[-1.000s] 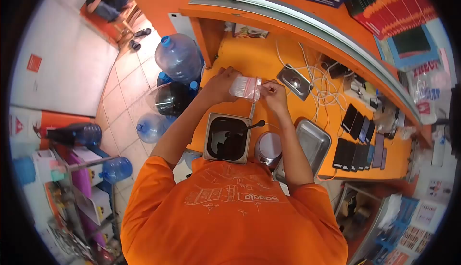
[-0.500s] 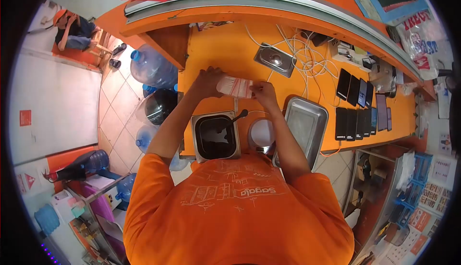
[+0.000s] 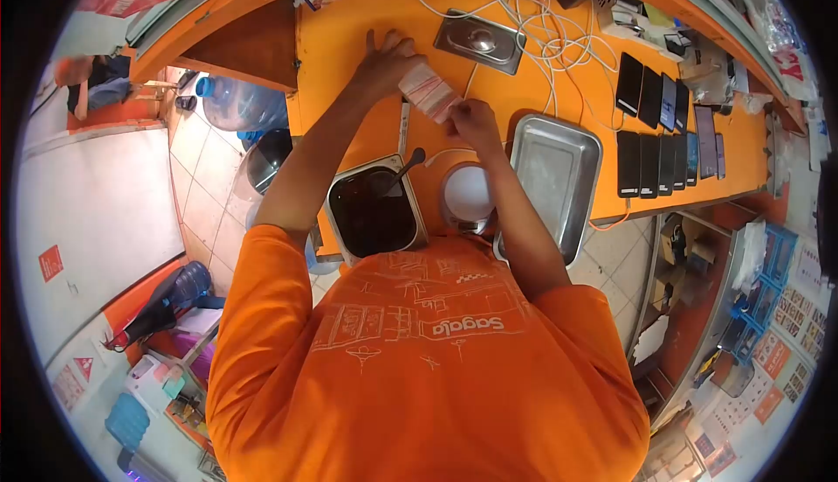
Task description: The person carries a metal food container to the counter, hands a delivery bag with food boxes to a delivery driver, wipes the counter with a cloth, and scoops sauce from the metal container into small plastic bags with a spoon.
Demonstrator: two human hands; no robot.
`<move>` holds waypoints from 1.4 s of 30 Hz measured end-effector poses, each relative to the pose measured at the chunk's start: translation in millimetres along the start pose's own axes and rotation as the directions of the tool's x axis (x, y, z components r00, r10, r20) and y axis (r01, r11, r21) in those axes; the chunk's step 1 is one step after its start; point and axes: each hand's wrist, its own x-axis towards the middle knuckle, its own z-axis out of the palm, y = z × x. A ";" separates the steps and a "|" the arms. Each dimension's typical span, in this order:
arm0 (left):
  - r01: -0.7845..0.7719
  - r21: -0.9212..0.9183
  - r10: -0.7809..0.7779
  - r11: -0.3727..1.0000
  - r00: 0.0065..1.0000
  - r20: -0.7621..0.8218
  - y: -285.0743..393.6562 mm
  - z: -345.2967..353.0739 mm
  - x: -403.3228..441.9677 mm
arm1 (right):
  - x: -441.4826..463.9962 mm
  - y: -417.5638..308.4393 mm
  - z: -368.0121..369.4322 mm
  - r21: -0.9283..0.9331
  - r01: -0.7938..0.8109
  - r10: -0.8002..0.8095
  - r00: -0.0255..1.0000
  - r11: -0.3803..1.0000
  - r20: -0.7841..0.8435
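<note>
Between my two hands is a small stack of clear plastic bags with red lines [image 3: 429, 93]. My left hand [image 3: 384, 65] grips its upper left end, some fingers raised. At the lower right end, my right hand [image 3: 472, 122] pinches the edge with closed fingers. Nearer my body stands a square metal container of dark liquid [image 3: 374, 211], with a black ladle [image 3: 408, 168] leaning in it. A round white-topped scale [image 3: 469, 194] sits to its right, below my right hand.
An oblong metal tray [image 3: 556, 176] lies right of my right forearm. Farther back are a metal lid [image 3: 480, 41] and tangled white cables [image 3: 552, 32]. Several phones [image 3: 650, 165] lie in rows at the right. Large water bottles [image 3: 244, 102] stand on the floor at left. A person [image 3: 105, 85] sits at far left.
The view has shifted, so the counter appears higher and turned. The bag stack has tilted from nearly level to slanting down to the right, still between both hands.
</note>
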 end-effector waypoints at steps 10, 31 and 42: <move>0.045 0.144 -0.023 0.989 0.989 -0.149 -14.4 26.9 10.1 | -27.7 8.9 -6.6 -0.093 -0.121 0.124 0.992 0.988 0.027; -0.005 -0.731 -0.516 0.682 0.706 -0.485 56.7 -77.0 -148.7 | -5.2 0.4 -5.4 -0.506 0.575 -0.619 0.779 0.643 0.099; -0.135 -0.832 -0.529 0.538 0.714 -0.458 105.5 -87.9 -162.3 | -6.8 -2.1 -11.8 -0.393 0.590 -0.676 0.727 0.706 -0.123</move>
